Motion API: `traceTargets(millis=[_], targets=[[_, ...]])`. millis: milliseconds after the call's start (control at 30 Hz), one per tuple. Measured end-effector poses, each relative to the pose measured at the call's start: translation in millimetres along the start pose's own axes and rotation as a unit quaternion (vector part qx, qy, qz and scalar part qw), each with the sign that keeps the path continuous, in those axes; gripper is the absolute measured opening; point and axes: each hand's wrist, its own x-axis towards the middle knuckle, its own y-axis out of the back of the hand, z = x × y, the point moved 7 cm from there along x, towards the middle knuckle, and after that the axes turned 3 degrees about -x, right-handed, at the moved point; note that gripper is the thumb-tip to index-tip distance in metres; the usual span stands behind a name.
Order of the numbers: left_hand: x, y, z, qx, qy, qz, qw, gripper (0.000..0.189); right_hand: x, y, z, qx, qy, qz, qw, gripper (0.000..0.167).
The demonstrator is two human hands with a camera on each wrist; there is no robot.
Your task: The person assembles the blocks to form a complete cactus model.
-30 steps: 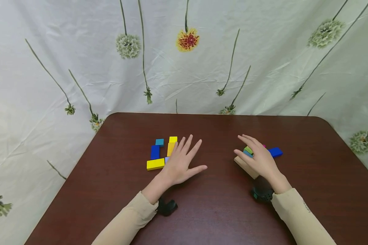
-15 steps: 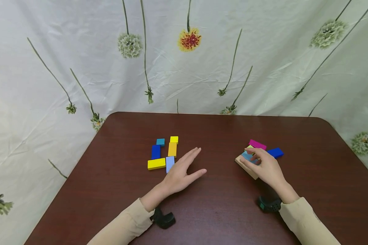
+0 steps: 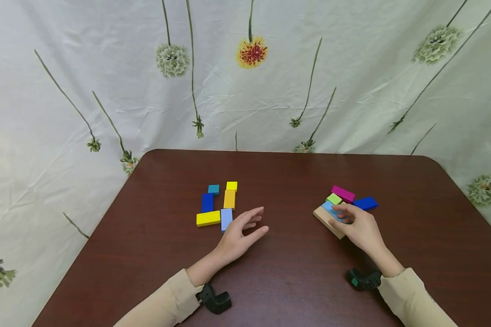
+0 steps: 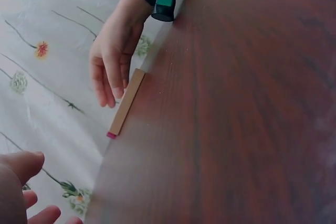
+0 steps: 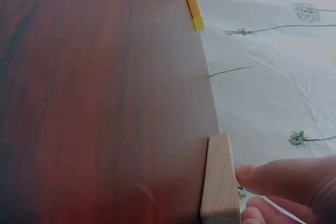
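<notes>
My right hand (image 3: 362, 229) bends over a light blue block (image 3: 329, 207), thumb and fingertips at either side of its near end. That block lies against a long natural-wood block (image 3: 326, 222), whose side fills the lower part of the right wrist view (image 5: 219, 182). A green block (image 3: 333, 198) and a magenta block (image 3: 343, 194) lie just beyond, and a dark blue block (image 3: 366, 203) to their right. My left hand (image 3: 237, 234) holds nothing, its fingers loosely bent, close to a periwinkle block (image 3: 226, 218) on the left.
Left of centre, a yellow block (image 3: 208, 219), a dark blue block (image 3: 207, 203), a teal block (image 3: 213, 190), an orange-yellow block (image 3: 229, 200) and a small yellow block (image 3: 231, 185) lie flat. Behind the brown table (image 3: 286, 272) hangs a flowered cloth (image 3: 270, 100).
The right hand has drawn back from over the blocks, and its spread fingers have curled in at the light blue block. The left hand has moved slightly nearer me, its fingers relaxing and uncovering the periwinkle block.
</notes>
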Motion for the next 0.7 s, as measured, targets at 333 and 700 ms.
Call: traceTargets(millis=[333, 700], targets=[[1.3, 0.3, -6.7, -0.001, 0.014, 0.013, 0.9998, 0.046, -0.1, -1, -1, -0.033, -0.019, -0.006, 0.9993, 0.036], [-1.2, 2.7, 30.5, -0.019, 0.004, 0.002, 0.9998, 0.034, -1.9, -7, -8, -0.039, -0.027, -0.023, 0.9986, 0.035]])
